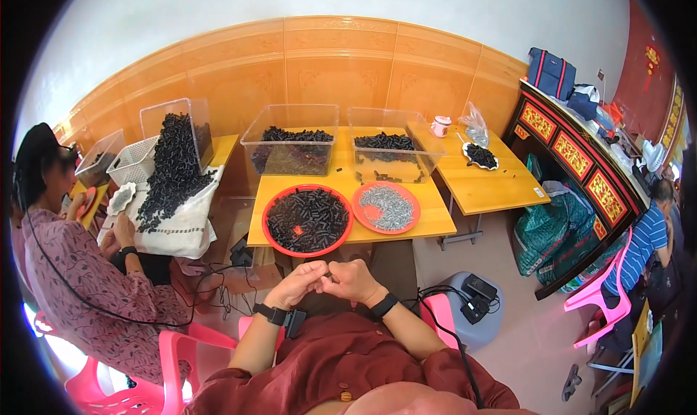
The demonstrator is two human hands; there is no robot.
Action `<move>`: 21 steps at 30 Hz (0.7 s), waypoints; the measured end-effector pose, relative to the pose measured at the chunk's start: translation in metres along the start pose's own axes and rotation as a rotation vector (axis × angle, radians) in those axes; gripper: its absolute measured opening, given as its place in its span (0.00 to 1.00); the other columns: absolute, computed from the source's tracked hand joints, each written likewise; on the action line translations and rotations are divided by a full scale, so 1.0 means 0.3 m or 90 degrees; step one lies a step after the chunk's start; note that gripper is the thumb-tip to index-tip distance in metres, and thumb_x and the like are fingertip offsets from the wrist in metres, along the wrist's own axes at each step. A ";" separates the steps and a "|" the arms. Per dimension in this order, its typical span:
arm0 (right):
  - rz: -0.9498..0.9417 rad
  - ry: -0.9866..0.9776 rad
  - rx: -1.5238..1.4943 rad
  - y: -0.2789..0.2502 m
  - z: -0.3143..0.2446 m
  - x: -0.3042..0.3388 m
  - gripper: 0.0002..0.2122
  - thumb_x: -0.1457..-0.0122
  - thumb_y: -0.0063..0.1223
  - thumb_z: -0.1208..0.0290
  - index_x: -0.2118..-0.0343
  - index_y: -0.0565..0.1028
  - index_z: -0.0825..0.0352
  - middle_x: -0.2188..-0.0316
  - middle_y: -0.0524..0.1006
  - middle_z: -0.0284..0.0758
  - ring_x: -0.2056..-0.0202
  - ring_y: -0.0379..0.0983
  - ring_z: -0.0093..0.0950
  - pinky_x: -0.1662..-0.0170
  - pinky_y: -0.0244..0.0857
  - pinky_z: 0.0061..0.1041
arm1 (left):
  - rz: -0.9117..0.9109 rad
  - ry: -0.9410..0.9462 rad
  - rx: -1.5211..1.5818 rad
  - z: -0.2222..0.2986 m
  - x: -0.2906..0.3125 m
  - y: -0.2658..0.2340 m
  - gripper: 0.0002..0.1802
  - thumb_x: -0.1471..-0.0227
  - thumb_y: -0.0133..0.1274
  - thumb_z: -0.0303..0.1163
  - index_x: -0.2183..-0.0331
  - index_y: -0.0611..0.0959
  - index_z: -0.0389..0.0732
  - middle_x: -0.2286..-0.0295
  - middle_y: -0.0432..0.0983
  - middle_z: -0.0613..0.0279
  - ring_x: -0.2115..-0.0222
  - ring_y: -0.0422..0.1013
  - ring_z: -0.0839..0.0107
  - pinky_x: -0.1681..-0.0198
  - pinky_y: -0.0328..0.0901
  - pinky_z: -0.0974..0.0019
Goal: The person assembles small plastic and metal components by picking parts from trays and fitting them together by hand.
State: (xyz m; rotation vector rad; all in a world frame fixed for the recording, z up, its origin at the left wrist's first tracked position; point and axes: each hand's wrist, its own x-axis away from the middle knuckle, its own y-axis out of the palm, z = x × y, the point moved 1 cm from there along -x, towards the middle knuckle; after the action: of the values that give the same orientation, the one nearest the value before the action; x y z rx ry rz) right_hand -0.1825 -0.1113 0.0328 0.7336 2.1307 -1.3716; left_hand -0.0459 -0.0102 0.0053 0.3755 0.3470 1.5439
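Just in front of my body, my left hand [299,284] and my right hand [353,281] meet with fingers curled and pressed together. A sliver of something dark shows between them; the fingers hide its shape. Beyond them, at the near edge of the yellow table [435,222], stands a round red tray [308,254] full of short black cylindrical pieces [312,215]. To its right, a smaller red plate [418,215] holds many small silvery metal pieces [396,203], with a patch of its bottom bare.
Two clear plastic bins [290,112] [435,148] with black pieces stand behind the tray. At left, a seated person [94,284] works beside a heap of black pieces [174,168] on white cloth. Cables [225,273] hang near my left; a grey-blue stool [479,331] carries black adapters.
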 end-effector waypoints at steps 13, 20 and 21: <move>0.036 -0.004 0.024 0.017 0.001 0.003 0.14 0.55 0.58 0.65 0.84 0.65 0.64 0.88 0.68 0.36 0.85 0.70 0.35 0.81 0.63 0.31 | 0.027 -0.001 -0.013 -0.015 -0.012 -0.022 0.16 0.39 0.43 0.44 0.70 0.76 0.43 0.79 0.73 0.72 0.79 0.67 0.84 0.74 0.63 0.79; 0.083 -0.147 -0.001 -0.027 -0.068 -0.045 0.13 0.59 0.62 0.65 0.82 0.67 0.63 0.89 0.65 0.31 0.86 0.67 0.32 0.82 0.60 0.29 | 0.169 0.007 -0.057 -0.033 -0.041 -0.050 0.27 0.39 0.37 0.52 0.75 0.79 0.42 0.83 0.72 0.71 0.83 0.65 0.83 0.80 0.56 0.80; 0.086 -0.205 0.016 -0.062 -0.102 -0.071 0.13 0.59 0.62 0.65 0.82 0.68 0.63 0.89 0.65 0.30 0.86 0.66 0.32 0.82 0.59 0.28 | 0.192 -0.006 -0.084 -0.010 -0.035 -0.046 0.27 0.39 0.38 0.52 0.76 0.79 0.43 0.83 0.72 0.72 0.84 0.64 0.83 0.81 0.56 0.80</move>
State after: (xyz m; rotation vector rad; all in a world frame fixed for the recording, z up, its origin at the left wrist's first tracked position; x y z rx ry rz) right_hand -0.1831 -0.0930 0.0701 0.6067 1.7850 -1.3459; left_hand -0.0349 -0.0205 -0.0037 0.3411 0.1846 1.8489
